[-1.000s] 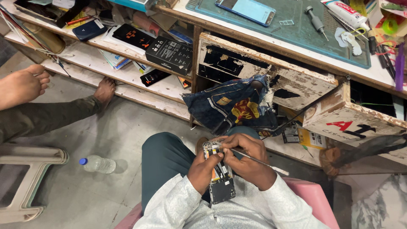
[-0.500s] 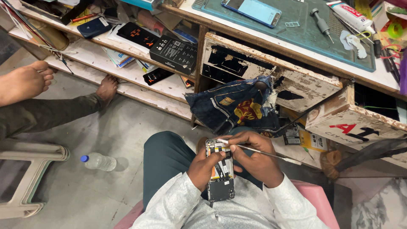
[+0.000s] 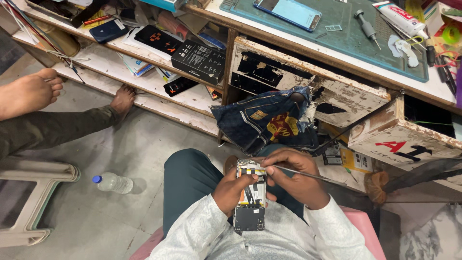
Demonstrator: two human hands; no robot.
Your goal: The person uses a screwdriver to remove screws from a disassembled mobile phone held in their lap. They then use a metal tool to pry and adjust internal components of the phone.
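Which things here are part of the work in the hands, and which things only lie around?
In use:
- opened phone, held by the left hand
- thin metal tool, held by the right hand, tip at the phone's upper part

Lying about:
- plastic bottle on the floor
- blue phone and screwdriver on the green mat
- denim cloth hanging from the drawer
- black box on the shelf

Two hands are seen: the left hand (image 3: 233, 190) and the right hand (image 3: 293, 175). One opened phone (image 3: 250, 197) and one thin metal tool (image 3: 308, 174) are held. One plastic bottle (image 3: 113, 183), one intact smartphone (image 3: 287, 12) and two bare feet (image 3: 29, 91) (image 3: 122, 100) are counted.
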